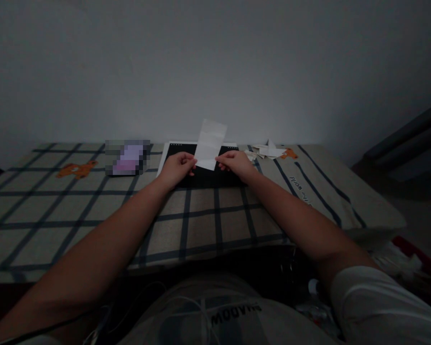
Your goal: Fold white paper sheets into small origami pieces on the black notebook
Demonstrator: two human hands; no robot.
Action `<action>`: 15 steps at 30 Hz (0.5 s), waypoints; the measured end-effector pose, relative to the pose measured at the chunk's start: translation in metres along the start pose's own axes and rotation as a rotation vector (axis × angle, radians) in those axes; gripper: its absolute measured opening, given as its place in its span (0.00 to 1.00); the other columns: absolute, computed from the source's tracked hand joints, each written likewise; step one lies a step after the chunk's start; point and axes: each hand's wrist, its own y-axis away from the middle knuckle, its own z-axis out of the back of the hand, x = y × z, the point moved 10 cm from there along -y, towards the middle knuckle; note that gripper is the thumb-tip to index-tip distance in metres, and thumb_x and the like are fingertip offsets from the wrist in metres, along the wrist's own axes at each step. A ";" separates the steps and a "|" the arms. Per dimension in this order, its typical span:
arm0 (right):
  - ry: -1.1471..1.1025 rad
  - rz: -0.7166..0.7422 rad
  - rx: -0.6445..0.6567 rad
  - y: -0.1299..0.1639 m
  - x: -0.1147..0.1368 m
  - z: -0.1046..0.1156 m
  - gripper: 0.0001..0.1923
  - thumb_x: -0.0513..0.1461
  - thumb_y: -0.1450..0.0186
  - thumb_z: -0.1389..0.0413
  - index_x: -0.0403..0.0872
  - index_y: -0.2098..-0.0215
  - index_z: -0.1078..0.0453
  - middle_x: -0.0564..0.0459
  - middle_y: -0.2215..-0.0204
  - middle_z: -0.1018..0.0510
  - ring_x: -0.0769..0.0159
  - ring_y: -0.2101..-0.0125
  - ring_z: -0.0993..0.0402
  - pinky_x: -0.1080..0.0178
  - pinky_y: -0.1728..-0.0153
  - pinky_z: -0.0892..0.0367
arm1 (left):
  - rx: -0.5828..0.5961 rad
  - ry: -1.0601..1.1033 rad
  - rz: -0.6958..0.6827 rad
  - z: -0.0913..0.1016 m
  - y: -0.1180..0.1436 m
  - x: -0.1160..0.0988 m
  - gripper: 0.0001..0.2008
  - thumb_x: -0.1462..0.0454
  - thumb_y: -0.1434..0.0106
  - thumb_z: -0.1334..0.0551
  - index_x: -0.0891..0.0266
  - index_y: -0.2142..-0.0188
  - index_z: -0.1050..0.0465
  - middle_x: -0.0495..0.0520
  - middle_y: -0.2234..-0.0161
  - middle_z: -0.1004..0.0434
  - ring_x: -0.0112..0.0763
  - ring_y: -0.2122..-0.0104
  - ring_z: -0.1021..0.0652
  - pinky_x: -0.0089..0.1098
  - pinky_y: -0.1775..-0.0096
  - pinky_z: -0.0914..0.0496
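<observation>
Paper strip upright, lower corners pinched by left hand and right hand fingers; both arms outstretched.

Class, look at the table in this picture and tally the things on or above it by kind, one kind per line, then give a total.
Paper strip held up by left hand and right hand: 1
Black pad under the hands: 1
Pile of folded white paper pieces, too small to count singly: 1
Blurred purple object: 1
Checked tablecloth: 1
Total: 5
</observation>
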 end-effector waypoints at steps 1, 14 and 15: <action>0.074 0.050 -0.029 0.000 0.005 0.004 0.09 0.40 0.35 0.37 0.45 0.72 0.27 0.54 0.76 0.23 0.70 0.76 0.29 0.65 0.72 0.35 | -0.021 -0.016 -0.009 0.003 -0.001 0.001 0.07 0.63 0.36 0.36 0.64 0.61 0.24 0.51 0.70 0.22 0.26 0.76 0.25 0.28 0.71 0.27; 0.977 0.732 0.221 0.027 0.037 -0.040 0.20 0.39 0.29 0.45 0.44 0.41 0.26 0.40 0.38 0.28 0.51 0.38 0.35 0.49 0.40 0.43 | 0.073 -0.530 -0.259 -0.002 0.000 -0.013 0.17 0.58 0.34 0.44 0.63 0.58 0.18 0.58 0.59 0.16 0.43 0.58 0.20 0.38 0.53 0.28; 1.005 0.702 0.279 0.027 0.031 -0.045 0.20 0.39 0.28 0.46 0.45 0.40 0.26 0.41 0.37 0.28 0.52 0.38 0.35 0.49 0.40 0.43 | 0.072 -0.563 -0.274 -0.003 0.000 -0.013 0.17 0.59 0.34 0.44 0.63 0.58 0.18 0.59 0.58 0.16 0.43 0.57 0.20 0.39 0.52 0.28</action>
